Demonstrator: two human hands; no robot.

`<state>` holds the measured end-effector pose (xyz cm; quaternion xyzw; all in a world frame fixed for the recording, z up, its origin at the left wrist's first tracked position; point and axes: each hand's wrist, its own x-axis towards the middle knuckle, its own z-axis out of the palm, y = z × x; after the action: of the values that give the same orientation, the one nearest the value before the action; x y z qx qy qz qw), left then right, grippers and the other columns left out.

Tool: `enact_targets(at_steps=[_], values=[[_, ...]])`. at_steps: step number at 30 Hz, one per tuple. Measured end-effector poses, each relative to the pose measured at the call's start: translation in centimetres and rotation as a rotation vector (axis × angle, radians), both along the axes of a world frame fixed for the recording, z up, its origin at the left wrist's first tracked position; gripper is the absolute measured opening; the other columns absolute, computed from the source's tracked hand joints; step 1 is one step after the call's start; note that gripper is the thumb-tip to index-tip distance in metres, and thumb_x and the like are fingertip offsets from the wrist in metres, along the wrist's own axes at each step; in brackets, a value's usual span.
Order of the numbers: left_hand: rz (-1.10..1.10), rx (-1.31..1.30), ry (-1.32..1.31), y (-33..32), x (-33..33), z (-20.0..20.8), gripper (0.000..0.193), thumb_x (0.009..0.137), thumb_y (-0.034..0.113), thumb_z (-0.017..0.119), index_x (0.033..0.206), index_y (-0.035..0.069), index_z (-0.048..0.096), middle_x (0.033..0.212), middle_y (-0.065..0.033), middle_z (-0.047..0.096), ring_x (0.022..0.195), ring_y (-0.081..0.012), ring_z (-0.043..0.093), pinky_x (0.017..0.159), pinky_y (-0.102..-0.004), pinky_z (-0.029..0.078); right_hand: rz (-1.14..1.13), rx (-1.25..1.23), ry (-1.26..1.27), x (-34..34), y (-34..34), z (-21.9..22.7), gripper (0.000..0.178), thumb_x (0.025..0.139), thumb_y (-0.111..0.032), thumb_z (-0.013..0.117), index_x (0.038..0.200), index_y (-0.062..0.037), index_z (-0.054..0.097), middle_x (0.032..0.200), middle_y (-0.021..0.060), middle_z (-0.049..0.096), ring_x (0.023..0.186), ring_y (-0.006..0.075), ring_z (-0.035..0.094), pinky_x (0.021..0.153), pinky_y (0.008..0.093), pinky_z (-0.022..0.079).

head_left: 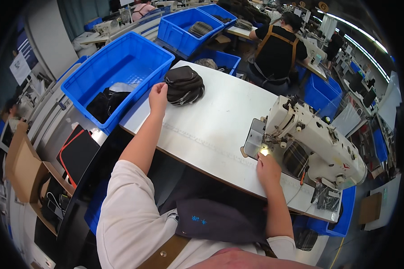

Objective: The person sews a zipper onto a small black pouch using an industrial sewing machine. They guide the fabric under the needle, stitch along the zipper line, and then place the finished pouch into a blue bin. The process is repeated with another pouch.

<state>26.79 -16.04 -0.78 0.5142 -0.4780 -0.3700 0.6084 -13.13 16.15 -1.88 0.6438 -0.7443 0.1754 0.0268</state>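
A rounded pile of dark brown fabric pieces (pixel 184 85) with pale edges lies toward the far left of the white sewing table (pixel 215 119). My left hand (pixel 158 97) is at the pile's left edge, its fingers drawn together; whatever is between them is hidden. Over on the right, my right hand (pixel 268 170) is closed just in front of the lit needle area of a white sewing machine (pixel 316 139). What its fingertips hold, if anything, cannot be made out. A dark checked fabric piece (pixel 295 159) shows beneath the machine's arm.
A big blue bin (pixel 116 60) with dark fabric inside borders the table's left side. More blue bins (pixel 182 33) stand beyond. A co-worker (pixel 276 49) in a dark top sits ahead. Small plastic-wrapped packets (pixel 326 197) lie at the table's right end; an open cardboard box (pixel 27 168) is far left.
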Motion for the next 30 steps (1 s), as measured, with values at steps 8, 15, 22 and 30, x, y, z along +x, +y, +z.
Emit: enact_targets(at_steps=[8,15,22,30], values=[[0.246,-0.095,-1.054,-5.3,-3.7,1.5,0.041,0.090,0.035,0.078,0.130,0.026,0.073,0.140,-0.0048,0.065,0.132,-0.0307,0.056,0.107,-0.0470,0.047,-0.067,-0.273,0.118,-5.7,2.2,1.7,0.026,0.092,-0.014,0.067,0.117,-0.0079,0.075,0.105,0.0089,0.072,0.099,0.0334,0.067,0.087,0.0477,0.053],[0.249,-0.343,-1.152,-6.7,-4.1,4.3,0.018,0.097,0.027,0.069,0.107,0.015,0.079,0.110,-0.0082,0.073,0.102,-0.0342,0.069,0.085,-0.0480,0.056,-0.281,-0.251,0.164,-11.8,4.2,1.3,0.024,0.093,-0.015,0.069,0.114,-0.0079,0.076,0.112,0.0095,0.074,0.106,0.0331,0.067,0.091,0.0479,0.052],[0.058,-0.415,-0.497,-2.2,-4.3,8.0,0.026,0.107,0.021,0.063,0.120,0.002,0.073,0.111,-0.0103,0.075,0.102,-0.0212,0.072,0.089,-0.0317,0.054,-0.325,-0.100,0.189,-12.7,3.9,1.3,0.020,0.091,-0.021,0.074,0.106,-0.0084,0.076,0.105,0.0095,0.071,0.103,0.0327,0.068,0.089,0.0451,0.055],[-0.612,-0.100,0.017,12.4,-8.1,2.1,0.020,0.105,0.022,0.060,0.110,0.009,0.075,0.125,0.0009,0.072,0.107,-0.0064,0.060,0.088,-0.0236,0.041,-0.407,-0.103,0.265,-13.7,2.0,-1.2,0.005,0.089,-0.013,0.069,0.087,-0.0079,0.069,0.091,0.0105,0.069,0.092,0.0325,0.068,0.078,0.0465,0.057]])
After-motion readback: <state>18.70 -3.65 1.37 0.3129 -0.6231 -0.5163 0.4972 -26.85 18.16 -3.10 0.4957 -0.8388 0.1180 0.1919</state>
